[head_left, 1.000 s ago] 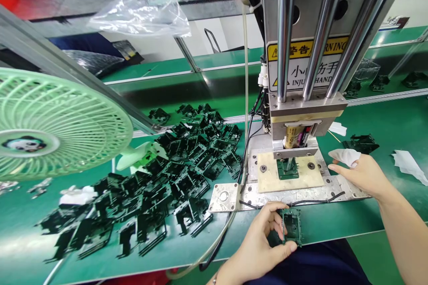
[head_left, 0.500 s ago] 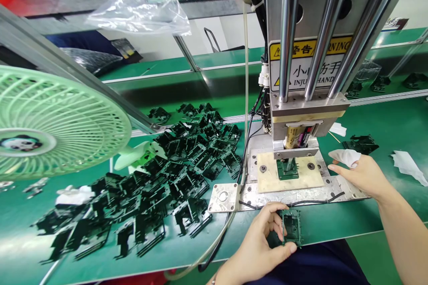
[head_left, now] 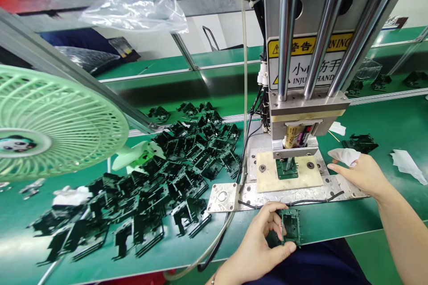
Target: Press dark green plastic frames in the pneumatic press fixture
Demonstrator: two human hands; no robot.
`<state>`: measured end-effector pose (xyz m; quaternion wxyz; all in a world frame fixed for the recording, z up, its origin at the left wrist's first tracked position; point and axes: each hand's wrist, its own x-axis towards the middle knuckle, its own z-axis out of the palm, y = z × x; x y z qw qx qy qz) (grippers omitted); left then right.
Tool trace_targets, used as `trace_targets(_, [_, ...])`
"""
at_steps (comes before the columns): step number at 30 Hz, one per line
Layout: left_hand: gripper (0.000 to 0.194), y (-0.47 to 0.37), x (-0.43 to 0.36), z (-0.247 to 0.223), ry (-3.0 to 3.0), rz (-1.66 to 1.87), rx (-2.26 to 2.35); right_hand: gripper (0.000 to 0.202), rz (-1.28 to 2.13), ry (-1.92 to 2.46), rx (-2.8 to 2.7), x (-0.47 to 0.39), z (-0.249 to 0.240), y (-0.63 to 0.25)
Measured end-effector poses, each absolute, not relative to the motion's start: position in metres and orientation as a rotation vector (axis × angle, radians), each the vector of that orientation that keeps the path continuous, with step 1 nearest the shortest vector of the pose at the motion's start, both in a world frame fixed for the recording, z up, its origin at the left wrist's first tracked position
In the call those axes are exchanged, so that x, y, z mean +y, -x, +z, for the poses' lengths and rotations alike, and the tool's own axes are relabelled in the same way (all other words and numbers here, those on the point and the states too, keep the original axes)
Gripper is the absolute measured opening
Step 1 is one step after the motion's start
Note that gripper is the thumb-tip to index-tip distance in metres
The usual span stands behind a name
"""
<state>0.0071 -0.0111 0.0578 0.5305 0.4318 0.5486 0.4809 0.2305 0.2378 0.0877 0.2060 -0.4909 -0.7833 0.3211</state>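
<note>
Near the table's front edge, my left hand (head_left: 259, 245) grips a dark green plastic frame (head_left: 291, 226) between its thumb and fingers. My right hand (head_left: 363, 171) lies beside the press base plate (head_left: 249, 193), holding nothing, its thumb and fingers stretched towards the press. A white finger cover (head_left: 347, 157) wraps one or more of its fingers. Between the hands stands a press (head_left: 309, 116) with steel rods and a warning label. Under its head, another green plastic part (head_left: 287, 170) sits in a cream fixture plate (head_left: 309, 180), its upper portion partly hidden by the tool.
Many dark plastic frames (head_left: 187, 151) are heaped left of the press. A green fan (head_left: 63, 120) stands at far left. A small metal block (head_left: 223, 197), a hose and cables lie by the base. White cloth pieces (head_left: 408, 167) and one dark frame (head_left: 361, 143) lie to the right.
The view shifts very slightly. Both hands, the held frame and the press stay as they were.
</note>
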Motion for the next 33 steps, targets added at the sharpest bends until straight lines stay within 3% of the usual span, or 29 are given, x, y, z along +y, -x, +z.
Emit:
trace_targets(10, [0.059,-0.011,-0.014,0.059,-1.05,1.144,1.368,0.05,0.935,1.273,-2.233,0.237,0.094,-0.227])
trace_targets(19, [0.065,-0.006,-0.025,0.063,-1.021,1.166,1.378,0.058,1.117,0.896,-2.409,0.214,0.121,-0.151])
trace_targets(22, [0.067,0.0,-0.039,0.066,-0.951,1.183,1.349,0.046,1.254,1.059,-2.412,0.216,0.116,-0.136])
trace_targets(26, [0.072,0.016,-0.052,0.079,-0.777,1.178,1.38,0.05,1.383,1.297,-2.335,0.223,0.119,-0.133])
trace_targets(33, [0.07,0.041,-0.006,0.132,-0.37,0.997,1.355,0.033,1.997,0.754,-2.199,0.225,0.138,-0.145])
